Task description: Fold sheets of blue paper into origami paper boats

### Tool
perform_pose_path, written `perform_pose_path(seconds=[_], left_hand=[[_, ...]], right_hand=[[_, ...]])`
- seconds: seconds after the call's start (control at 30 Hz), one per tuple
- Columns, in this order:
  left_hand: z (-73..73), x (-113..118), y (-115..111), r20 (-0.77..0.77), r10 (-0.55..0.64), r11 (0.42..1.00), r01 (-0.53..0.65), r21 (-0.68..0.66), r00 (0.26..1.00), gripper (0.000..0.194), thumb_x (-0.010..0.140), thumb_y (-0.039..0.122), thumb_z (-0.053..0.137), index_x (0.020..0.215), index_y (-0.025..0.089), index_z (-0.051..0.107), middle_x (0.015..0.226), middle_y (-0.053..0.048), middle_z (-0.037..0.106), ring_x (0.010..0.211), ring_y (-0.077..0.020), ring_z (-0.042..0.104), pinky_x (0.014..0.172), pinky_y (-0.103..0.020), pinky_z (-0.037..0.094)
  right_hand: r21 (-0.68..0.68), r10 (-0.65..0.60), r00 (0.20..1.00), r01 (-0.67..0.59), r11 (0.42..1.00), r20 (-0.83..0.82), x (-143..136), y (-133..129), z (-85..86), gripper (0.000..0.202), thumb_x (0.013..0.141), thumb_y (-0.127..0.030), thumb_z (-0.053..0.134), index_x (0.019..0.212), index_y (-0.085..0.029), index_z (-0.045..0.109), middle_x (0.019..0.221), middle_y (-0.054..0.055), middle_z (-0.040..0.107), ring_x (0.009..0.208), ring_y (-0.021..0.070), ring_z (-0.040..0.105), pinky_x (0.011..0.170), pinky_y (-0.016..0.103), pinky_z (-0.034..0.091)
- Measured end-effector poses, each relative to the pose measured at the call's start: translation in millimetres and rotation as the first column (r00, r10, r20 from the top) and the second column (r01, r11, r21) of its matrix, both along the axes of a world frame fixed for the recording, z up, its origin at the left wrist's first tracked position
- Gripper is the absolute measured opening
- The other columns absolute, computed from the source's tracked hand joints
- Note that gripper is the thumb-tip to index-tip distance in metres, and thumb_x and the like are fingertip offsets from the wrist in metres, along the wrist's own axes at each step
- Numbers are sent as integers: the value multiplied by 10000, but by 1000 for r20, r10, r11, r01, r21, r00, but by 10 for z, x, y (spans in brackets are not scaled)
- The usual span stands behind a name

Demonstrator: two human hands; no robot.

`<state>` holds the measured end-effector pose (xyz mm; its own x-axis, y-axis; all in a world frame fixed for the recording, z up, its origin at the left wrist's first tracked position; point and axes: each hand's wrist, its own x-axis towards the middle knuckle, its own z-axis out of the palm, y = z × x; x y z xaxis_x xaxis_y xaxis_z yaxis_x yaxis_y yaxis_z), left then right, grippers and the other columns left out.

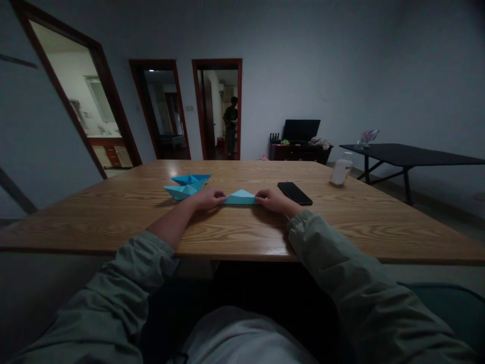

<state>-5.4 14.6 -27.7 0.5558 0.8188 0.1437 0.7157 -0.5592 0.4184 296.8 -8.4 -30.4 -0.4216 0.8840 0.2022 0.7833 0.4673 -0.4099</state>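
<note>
Sleeved arms (343,263) reach forward, fingers (220,194) of left hand (206,198) and right hand (278,200) pinching folded paper (241,197).

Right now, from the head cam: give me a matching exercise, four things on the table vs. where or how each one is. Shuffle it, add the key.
Column 1
1. folded paper
2. paper boats
3. phone
4. bottle

Column 2
A. black, lying flat by the right hand
B. whitish, near the right edge of the table
C. held at its two ends, one in the left hand, one in the right
D. blue, just past the left hand, not held

Pairs: 1-C, 2-D, 3-A, 4-B
</note>
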Motion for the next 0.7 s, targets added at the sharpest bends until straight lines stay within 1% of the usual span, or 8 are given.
perform_pose_path(seconds=[0.1,0.17,0.23,0.33,0.43,0.57,0.63,0.7], left_hand=[[-53,-23,74,108,21,999,-25,35,994,362,851,421,526,1076,166,650,1033,-92,708,897,-196,648,785,-292,489],[-83,-39,106,162,40,999,-44,23,986,344,839,410,547,1074,167,610,985,-84,704,861,-184,650,756,-287,500],[-95,-49,116,180,66,997,-70,20,981,321,812,403,584,1029,168,588,925,-74,696,822,-179,649,725,-283,505],[-77,-51,102,162,93,995,-98,23,982,325,759,432,645,944,169,600,871,-65,691,782,-183,649,678,-279,500],[-38,-43,76,100,101,994,-105,30,990,345,726,470,675,894,170,653,829,-55,699,744,-184,646,642,-273,482],[6,-26,37,44,122,990,-125,70,992,275,765,402,626,880,170,718,839,-49,713,736,-170,631,653,-262,467],[23,-21,17,31,97,994,-99,55,995,278,789,374,592,895,158,731,857,-53,721,749,-170,630,675,-264,466],[35,-23,1,28,76,996,-77,43,997,296,798,361,576,917,143,736,869,-61,726,763,-178,633,695,-272,466]], right_hand=[[42,-23,1000,23,999,-4,15,44,-44,216,949,-263,544,975,-137,717,882,68,707,740,174,603,648,238,418],[58,-37,999,37,998,8,29,69,-67,192,940,-229,549,969,-136,714,879,64,705,741,166,599,656,228,416],[58,-43,999,42,997,20,42,87,-78,185,938,-214,548,975,-139,713,869,57,703,729,159,596,649,219,411],[65,-53,998,51,997,34,50,101,-81,189,935,-212,549,994,-139,714,858,55,701,707,157,589,627,221,403],[65,-62,998,59,996,33,41,103,-78,188,932,-208,553,997,-138,715,886,61,704,727,162,596,636,223,409],[41,-65,998,64,997,14,24,77,-64,184,925,-185,558,1024,-140,706,922,66,708,773,170,617,693,223,440],[54,-73,997,74,996,-31,38,55,-40,197,906,-169,584,1073,-144,684,989,74,703,836,174,628,752,227,456],[91,-102,991,111,990,-92,77,34,-2,260,870,-160,630,1128,-145,649,1075,87,682,912,180,626,793,234,461]])
